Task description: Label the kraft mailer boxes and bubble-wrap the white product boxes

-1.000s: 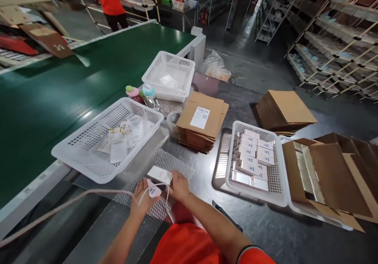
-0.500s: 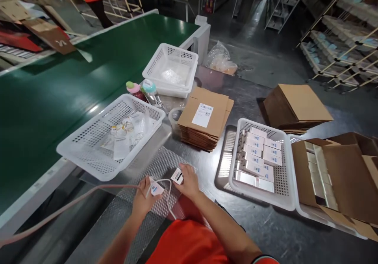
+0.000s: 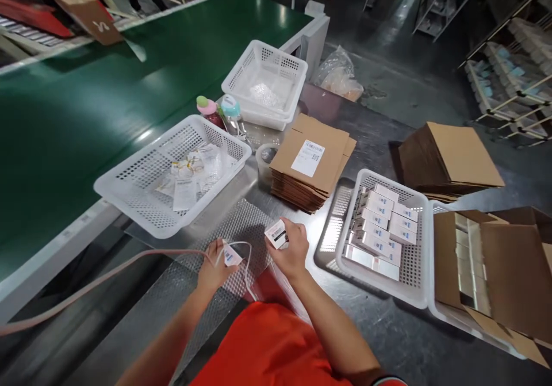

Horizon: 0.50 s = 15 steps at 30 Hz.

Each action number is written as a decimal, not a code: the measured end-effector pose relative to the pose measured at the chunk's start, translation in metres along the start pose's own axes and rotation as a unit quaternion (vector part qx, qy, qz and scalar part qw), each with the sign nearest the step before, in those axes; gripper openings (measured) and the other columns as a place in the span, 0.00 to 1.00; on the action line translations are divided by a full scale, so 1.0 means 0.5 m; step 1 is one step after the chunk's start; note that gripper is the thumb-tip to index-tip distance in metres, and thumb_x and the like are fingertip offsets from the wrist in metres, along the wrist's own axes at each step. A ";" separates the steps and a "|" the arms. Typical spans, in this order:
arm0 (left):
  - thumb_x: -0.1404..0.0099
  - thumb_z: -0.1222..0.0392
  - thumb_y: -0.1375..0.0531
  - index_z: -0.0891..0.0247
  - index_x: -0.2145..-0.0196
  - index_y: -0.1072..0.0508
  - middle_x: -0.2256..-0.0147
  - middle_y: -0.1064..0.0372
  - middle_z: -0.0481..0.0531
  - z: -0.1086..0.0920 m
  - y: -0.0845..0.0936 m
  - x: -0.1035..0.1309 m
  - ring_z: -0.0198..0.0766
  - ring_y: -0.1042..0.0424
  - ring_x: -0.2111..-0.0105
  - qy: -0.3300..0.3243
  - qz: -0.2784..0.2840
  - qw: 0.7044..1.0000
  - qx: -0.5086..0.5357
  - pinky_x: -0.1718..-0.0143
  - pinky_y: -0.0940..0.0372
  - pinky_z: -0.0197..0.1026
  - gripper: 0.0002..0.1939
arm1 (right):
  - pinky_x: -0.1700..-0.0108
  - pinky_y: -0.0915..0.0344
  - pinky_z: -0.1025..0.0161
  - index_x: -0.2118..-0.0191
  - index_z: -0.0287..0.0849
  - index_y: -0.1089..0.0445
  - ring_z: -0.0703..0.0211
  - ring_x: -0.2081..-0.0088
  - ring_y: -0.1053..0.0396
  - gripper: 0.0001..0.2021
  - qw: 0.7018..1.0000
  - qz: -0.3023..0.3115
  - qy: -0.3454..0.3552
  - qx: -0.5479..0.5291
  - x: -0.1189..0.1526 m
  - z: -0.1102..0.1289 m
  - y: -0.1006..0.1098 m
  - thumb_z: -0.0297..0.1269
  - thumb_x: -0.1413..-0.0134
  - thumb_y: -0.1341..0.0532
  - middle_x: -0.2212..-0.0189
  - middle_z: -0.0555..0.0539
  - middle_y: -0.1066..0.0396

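Observation:
My left hand [image 3: 211, 269] is closed on a small white box [image 3: 232, 255] with a printed face, low over the bubble wrap [image 3: 245, 228]. A pale cord [image 3: 129, 262] comes from the left edge to this hand and loops on past the box toward my body; whether the fingers grip the cord I cannot tell. My right hand [image 3: 295, 253] pinches a second small white box [image 3: 276, 233], its barcode label turned up toward me. This box is raised a little above the bubble wrap and stands apart from the left one.
White baskets hold plastic packets [image 3: 185, 193], clear wrap [image 3: 263, 94] and stacked small boxes [image 3: 375, 225]. Flattened cartons [image 3: 317, 150] lie ahead, more cartons [image 3: 470, 153] at right, beside an open carton [image 3: 509, 276]. Two bottles [image 3: 232, 110] stand by the green conveyor [image 3: 172, 81].
My right hand has lifted its box up and to the right, away from the left hand, and tilted it so the label shows more. My left hand keeps its box nearly in place. The view has shifted.

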<state>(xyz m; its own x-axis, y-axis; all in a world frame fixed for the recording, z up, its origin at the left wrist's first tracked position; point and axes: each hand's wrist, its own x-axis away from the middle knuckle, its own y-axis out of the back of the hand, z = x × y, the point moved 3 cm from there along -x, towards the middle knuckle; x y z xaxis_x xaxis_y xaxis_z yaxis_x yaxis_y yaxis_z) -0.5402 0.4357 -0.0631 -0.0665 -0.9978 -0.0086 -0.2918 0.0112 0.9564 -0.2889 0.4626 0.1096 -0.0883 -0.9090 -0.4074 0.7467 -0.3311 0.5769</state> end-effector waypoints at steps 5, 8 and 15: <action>0.49 0.53 0.37 0.72 0.41 0.41 0.40 0.39 0.73 -0.004 0.002 0.001 0.61 0.38 0.39 0.016 0.023 1.000 0.001 0.41 0.38 0.59 0.40 | 0.60 0.33 0.57 0.44 0.44 0.35 0.53 0.61 0.34 0.25 0.999 -0.031 0.027 0.017 0.011 0.038 0.026 0.39 0.49 0.36 0.61 0.45 0.26; 0.49 0.53 0.37 0.70 0.41 0.41 0.40 0.39 0.72 -0.005 0.004 0.001 0.62 0.39 0.39 0.017 0.027 0.999 0.008 0.43 0.37 0.62 0.40 | 0.59 0.33 0.56 0.44 0.45 0.35 0.52 0.61 0.33 0.25 0.999 -0.031 0.026 0.015 0.015 0.046 0.031 0.40 0.49 0.36 0.61 0.45 0.27; 0.49 0.55 0.38 0.68 0.44 0.37 0.44 0.33 0.71 -0.007 0.007 0.000 0.63 0.35 0.42 -0.013 -0.002 1.000 -0.008 0.44 0.35 0.61 0.35 | 0.58 0.34 0.57 0.46 0.45 0.33 0.52 0.59 0.34 0.24 0.999 -0.012 -0.030 0.008 0.020 0.025 0.013 0.39 0.51 0.36 0.61 0.45 0.28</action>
<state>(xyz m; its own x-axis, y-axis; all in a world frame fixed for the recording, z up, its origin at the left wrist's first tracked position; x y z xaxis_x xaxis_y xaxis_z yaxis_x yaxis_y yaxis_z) -0.5378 0.4352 -0.0586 -0.0899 -0.9958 -0.0188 -0.2759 0.0067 0.9612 -0.2932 0.4482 0.1179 -0.1454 -0.9141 -0.3785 0.7328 -0.3566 0.5795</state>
